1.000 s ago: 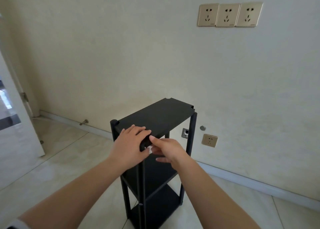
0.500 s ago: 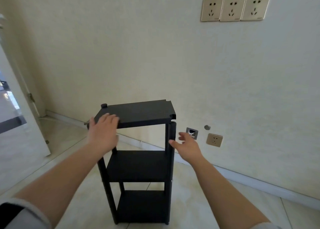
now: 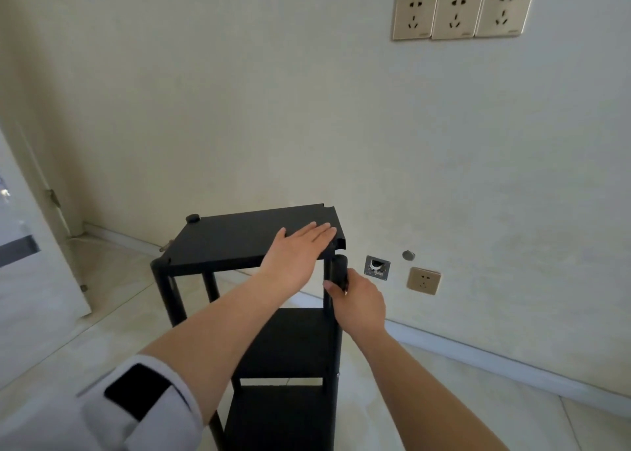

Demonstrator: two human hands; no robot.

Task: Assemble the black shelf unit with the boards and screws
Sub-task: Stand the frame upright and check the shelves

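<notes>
Black shelf unit (image 3: 259, 314) upright on tiled floor (image 3: 426, 392) near wall. Left hand (image 3: 293, 256) flat on top board (image 3: 246, 239), fingers straight. Right hand (image 3: 358, 300) fingers curled around front-right post (image 3: 339, 269).

Three beige wall sockets (image 3: 462, 12) sat in a row high on the cream wall (image 3: 239, 92). Lower down were a single socket (image 3: 423, 280), an open metal wall box (image 3: 377, 267) and a small round cap (image 3: 408, 255). A white door (image 3: 30, 246) stood at the left over the pale tiled floor (image 3: 426, 399).
</notes>
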